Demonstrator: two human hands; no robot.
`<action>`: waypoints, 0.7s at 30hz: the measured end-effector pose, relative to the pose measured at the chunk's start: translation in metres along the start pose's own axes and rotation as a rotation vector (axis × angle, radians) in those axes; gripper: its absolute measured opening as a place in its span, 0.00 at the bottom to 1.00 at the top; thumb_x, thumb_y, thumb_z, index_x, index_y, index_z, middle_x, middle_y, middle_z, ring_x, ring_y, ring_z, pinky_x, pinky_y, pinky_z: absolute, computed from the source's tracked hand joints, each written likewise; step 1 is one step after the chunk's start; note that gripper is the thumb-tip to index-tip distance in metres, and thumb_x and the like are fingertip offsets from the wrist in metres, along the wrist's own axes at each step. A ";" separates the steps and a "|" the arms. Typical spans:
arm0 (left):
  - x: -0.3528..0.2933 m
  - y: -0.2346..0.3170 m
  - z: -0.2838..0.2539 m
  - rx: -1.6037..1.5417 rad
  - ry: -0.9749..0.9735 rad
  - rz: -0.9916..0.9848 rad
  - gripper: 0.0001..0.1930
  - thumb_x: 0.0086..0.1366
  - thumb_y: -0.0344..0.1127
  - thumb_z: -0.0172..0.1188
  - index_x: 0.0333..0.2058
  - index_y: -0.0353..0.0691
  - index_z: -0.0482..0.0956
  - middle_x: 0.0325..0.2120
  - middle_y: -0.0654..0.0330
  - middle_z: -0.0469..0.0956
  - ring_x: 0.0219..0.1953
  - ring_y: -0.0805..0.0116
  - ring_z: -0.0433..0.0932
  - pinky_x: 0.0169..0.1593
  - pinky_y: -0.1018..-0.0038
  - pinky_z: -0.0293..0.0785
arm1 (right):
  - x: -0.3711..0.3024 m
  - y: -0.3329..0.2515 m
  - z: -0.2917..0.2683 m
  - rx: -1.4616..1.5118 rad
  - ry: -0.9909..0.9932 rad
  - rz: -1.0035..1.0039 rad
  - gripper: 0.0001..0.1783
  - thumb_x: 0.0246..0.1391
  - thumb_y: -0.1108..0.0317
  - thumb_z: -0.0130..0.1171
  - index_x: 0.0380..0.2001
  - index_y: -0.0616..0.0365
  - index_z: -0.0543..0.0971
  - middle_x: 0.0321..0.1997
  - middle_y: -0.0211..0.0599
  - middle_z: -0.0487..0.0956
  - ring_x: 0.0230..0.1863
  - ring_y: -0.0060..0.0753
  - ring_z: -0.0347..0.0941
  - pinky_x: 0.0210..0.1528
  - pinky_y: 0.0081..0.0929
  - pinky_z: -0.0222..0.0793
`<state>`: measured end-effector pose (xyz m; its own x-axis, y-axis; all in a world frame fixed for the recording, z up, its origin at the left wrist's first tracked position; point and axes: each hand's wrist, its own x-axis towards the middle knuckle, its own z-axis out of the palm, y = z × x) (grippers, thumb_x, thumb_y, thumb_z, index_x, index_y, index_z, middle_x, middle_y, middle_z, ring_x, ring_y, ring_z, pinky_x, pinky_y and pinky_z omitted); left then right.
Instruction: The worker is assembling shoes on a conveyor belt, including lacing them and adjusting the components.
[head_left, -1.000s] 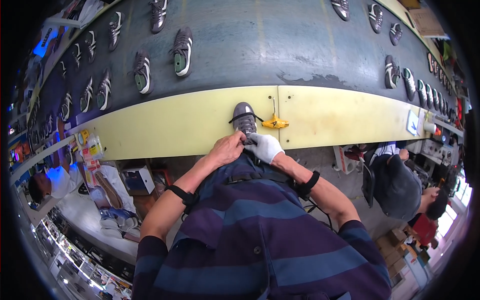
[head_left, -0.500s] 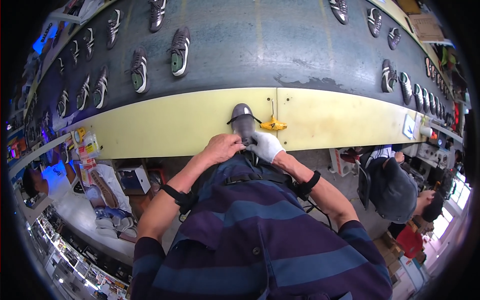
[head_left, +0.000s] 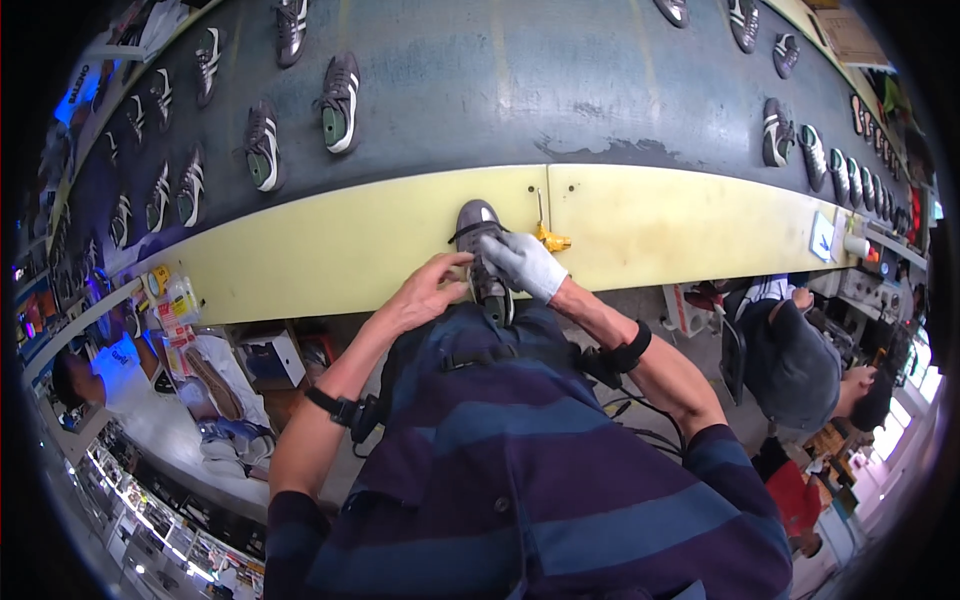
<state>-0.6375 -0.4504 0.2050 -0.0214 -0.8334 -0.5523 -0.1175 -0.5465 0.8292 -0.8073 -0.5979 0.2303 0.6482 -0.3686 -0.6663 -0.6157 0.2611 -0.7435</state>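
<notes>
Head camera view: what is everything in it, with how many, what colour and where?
Ledge: one, two panels, pale yellow, across the middle.
Work surface: one, blue-grey, beyond the ledge.
Near shoe: one, dark grey with white, reaching over the ledge's near edge.
Hooked tool: one, yellow handle, on the ledge, right of the near shoe.
Other shoes: many, rim ones too small to count, dark with pale stripes, work surface, left and right.
Card: one, white and blue, ledge's right end.
Other people: at least three, pale, grey and red clothing, both sides.
Shirt: one, purple and blue stripes, bottom centre.
Left hand: one, bare, left of the near shoe.
Right hand: one, white glove, over the near shoe.
</notes>
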 end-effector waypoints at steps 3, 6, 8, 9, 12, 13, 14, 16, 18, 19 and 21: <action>0.019 -0.002 0.035 0.103 -0.031 0.100 0.21 0.64 0.38 0.60 0.52 0.33 0.75 0.46 0.48 0.79 0.52 0.59 0.77 0.54 0.62 0.72 | 0.000 -0.013 0.008 0.097 -0.029 -0.064 0.20 0.65 0.54 0.50 0.31 0.62 0.77 0.22 0.36 0.76 0.23 0.29 0.72 0.28 0.29 0.69; 0.027 -0.002 0.044 0.201 -0.041 0.041 0.16 0.68 0.43 0.56 0.39 0.32 0.79 0.31 0.53 0.81 0.37 0.64 0.80 0.44 0.67 0.74 | -0.007 -0.012 -0.004 0.210 -0.059 -0.036 0.19 0.65 0.55 0.52 0.31 0.62 0.78 0.24 0.32 0.78 0.23 0.24 0.72 0.27 0.26 0.68; 0.019 0.021 0.038 -0.110 -0.158 -0.159 0.25 0.74 0.51 0.48 0.23 0.37 0.72 0.18 0.63 0.71 0.24 0.71 0.70 0.32 0.70 0.68 | -0.008 0.007 -0.028 0.217 0.084 -0.141 0.17 0.65 0.58 0.53 0.41 0.61 0.80 0.28 0.32 0.80 0.28 0.20 0.73 0.31 0.23 0.72; 0.006 0.017 0.039 -0.124 -0.158 -0.116 0.29 0.76 0.56 0.41 0.19 0.42 0.64 0.16 0.68 0.63 0.21 0.76 0.59 0.28 0.73 0.59 | -0.007 0.016 -0.039 0.109 0.250 -0.123 0.15 0.63 0.60 0.57 0.45 0.60 0.80 0.30 0.37 0.82 0.30 0.26 0.77 0.33 0.24 0.73; -0.021 0.024 0.039 -0.255 -0.128 -0.118 0.30 0.76 0.56 0.42 0.18 0.42 0.59 0.17 0.69 0.59 0.22 0.75 0.55 0.28 0.71 0.56 | 0.000 0.079 -0.068 -0.826 0.552 -0.270 0.20 0.52 0.65 0.66 0.48 0.56 0.78 0.38 0.50 0.80 0.40 0.49 0.79 0.44 0.42 0.74; -0.020 0.021 0.037 -0.256 -0.127 -0.119 0.30 0.76 0.56 0.42 0.18 0.42 0.59 0.17 0.69 0.59 0.22 0.75 0.55 0.28 0.71 0.56 | 0.002 0.088 -0.067 -0.826 0.551 -0.271 0.20 0.52 0.65 0.66 0.48 0.56 0.78 0.38 0.50 0.80 0.40 0.49 0.79 0.44 0.42 0.74; -0.019 0.018 0.036 -0.236 -0.150 -0.136 0.29 0.75 0.55 0.43 0.19 0.40 0.63 0.16 0.67 0.61 0.22 0.74 0.58 0.28 0.71 0.58 | 0.003 0.097 -0.064 -0.954 0.486 -0.199 0.22 0.49 0.66 0.67 0.48 0.56 0.76 0.40 0.51 0.78 0.44 0.52 0.77 0.47 0.45 0.72; -0.022 0.022 0.038 -0.221 -0.163 -0.161 0.29 0.75 0.55 0.44 0.20 0.37 0.66 0.16 0.65 0.63 0.22 0.73 0.60 0.28 0.71 0.60 | 0.007 0.113 -0.060 -1.078 0.405 -0.133 0.24 0.46 0.67 0.68 0.48 0.55 0.75 0.42 0.52 0.77 0.48 0.55 0.75 0.50 0.47 0.71; -0.022 0.033 0.038 -0.070 -0.189 -0.171 0.30 0.75 0.54 0.44 0.23 0.33 0.70 0.16 0.63 0.65 0.22 0.71 0.62 0.30 0.69 0.62 | 0.021 0.134 -0.057 -1.024 0.390 -0.074 0.18 0.46 0.69 0.65 0.42 0.55 0.74 0.43 0.54 0.77 0.45 0.57 0.75 0.46 0.46 0.72; -0.023 0.033 0.039 -0.066 -0.186 -0.172 0.30 0.75 0.54 0.44 0.23 0.33 0.70 0.16 0.63 0.65 0.22 0.71 0.62 0.30 0.69 0.62 | 0.028 0.137 -0.054 -0.862 0.462 -0.019 0.13 0.47 0.71 0.61 0.39 0.55 0.74 0.42 0.54 0.77 0.42 0.59 0.76 0.42 0.46 0.73; -0.024 0.032 0.042 -0.104 -0.126 -0.131 0.28 0.76 0.55 0.43 0.19 0.42 0.59 0.18 0.70 0.55 0.23 0.77 0.53 0.28 0.72 0.54 | 0.028 0.137 -0.052 -0.800 0.499 -0.070 0.13 0.47 0.73 0.60 0.39 0.56 0.74 0.40 0.54 0.77 0.41 0.59 0.77 0.41 0.48 0.74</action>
<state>-0.6826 -0.4445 0.2412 -0.1379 -0.7411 -0.6571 -0.0247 -0.6607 0.7503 -0.8962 -0.6189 0.1129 0.5425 -0.7480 -0.3824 -0.8274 -0.3971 -0.3971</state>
